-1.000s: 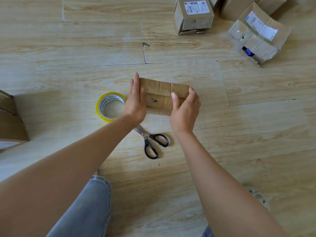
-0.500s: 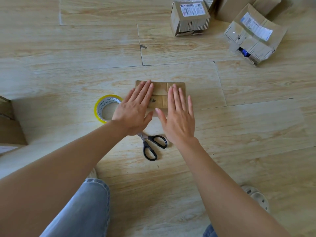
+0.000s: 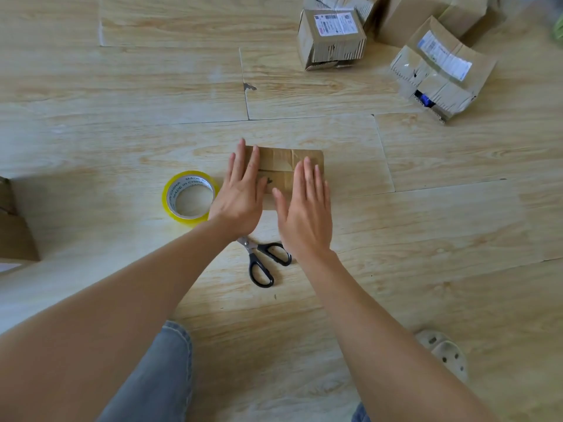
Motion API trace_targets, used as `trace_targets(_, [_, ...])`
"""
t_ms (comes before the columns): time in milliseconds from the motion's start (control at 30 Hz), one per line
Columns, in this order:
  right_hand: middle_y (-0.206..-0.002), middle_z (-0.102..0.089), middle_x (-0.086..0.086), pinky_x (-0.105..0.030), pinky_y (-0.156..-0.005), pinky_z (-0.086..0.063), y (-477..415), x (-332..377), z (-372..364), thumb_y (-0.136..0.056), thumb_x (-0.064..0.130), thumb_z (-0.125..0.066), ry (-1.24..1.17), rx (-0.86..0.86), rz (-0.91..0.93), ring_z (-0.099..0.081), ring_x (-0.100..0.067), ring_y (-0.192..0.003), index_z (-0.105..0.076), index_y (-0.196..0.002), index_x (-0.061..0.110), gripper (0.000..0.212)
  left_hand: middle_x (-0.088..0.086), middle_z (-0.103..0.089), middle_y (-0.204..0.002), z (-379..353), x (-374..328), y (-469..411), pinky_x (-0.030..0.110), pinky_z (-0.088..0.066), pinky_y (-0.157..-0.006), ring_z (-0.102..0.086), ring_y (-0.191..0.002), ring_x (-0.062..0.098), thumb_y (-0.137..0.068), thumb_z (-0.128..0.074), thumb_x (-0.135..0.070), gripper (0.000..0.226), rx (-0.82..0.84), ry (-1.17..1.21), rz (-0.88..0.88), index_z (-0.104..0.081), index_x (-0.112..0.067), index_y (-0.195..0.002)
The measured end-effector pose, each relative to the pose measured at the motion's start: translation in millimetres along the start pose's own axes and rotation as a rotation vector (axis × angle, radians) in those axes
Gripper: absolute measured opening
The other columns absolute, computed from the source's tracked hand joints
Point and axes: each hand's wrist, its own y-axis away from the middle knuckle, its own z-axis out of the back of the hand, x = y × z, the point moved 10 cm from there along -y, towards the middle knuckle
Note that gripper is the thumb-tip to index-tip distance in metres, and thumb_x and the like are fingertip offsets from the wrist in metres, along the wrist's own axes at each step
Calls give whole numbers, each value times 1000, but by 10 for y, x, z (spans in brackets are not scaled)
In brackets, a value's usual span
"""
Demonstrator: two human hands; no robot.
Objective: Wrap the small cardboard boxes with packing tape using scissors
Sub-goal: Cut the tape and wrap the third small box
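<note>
- The box lies flat on the wood floor, mid-frame, straight ahead of the person, with old tape strips across its top.
- The left hand presses palm-down on the box's left end, fingers straight and close together, tips reaching its far edge.
- The right hand presses palm-down on the right part, fingers straight and slightly spread, thumb out to the side.
- Both hands hide most of the box's near half; only the middle strip and far edge show.
- A yellow tape roll lies flat just left of the left hand.
- Black-handled scissors lie near the box, toward the person; the left wrist hides the blade tips.
- Far right, well apart from the box, sit a labelled box and a crushed box, its end torn open, with more boxes behind them.
- Another box is cut off by the left edge.
- A jeans knee and a pale shoe show at the bottom.
</note>
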Motion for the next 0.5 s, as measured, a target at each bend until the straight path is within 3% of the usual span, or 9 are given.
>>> trace_targets(67, [-161,-15,-12,-37,-121,-15,-49,-20,210,-102,47,-36,-148,-171,-101,-14,-23,-149,-25,-152,3,67,0,23,-158,41,-2,-11,16,-7,-109,6,-147,14,-103,-31,-21,58,-83,160,33,-1,-17,-153])
trace_targets(133, [-161,-19,-13,-38,-119,-20,-141,-130,307,-97,51,-46,-276,-245,-228,-19,-24,-148,-24,-152,5,75,-1,11,-161,57,78,-17,5,-12,-100,-5,-144,5,-99,-39,-15,66,-151,372,155,-1,-18,-154])
trace_targets(233, [-162,-12,-9,-38,-117,-26,-297,-310,91,-84,67,-54,-461,-81,-442,-15,-22,-149,-8,-155,9,103,-5,-28,-156,21,287,-45,16,-28,-104,-35,-137,10,-94,-55,-31,73,-236,690,418,-12,-24,-153])
trace_targets(300, [-160,-21,-6,-38,-106,-41,-324,-352,48,-76,69,-63,-474,-59,-495,-27,-22,-145,-9,-155,12,111,-1,-44,-147,-3,361,-80,29,-36,-107,-46,-130,16,-91,-59,-42,70,-229,716,495,-27,-24,-150])
trace_targets(400, [-155,-33,-2,-26,-89,-42,-308,-405,70,-72,62,-73,-549,-124,-509,-39,-20,-138,-20,-152,16,107,3,-45,-146,-22,395,-88,39,-35,-111,-43,-133,20,-98,-46,-41,57,-207,666,477,-30,-22,-149])
trace_targets(500, [-154,-37,3,-24,-97,-38,-275,-491,58,-78,53,-74,-688,-169,-529,-38,-17,-139,-30,-151,22,91,-2,-36,-152,-32,419,-81,34,-27,-116,-32,-140,15,-103,-34,-35,49,-248,751,446,-28,-24,-151])
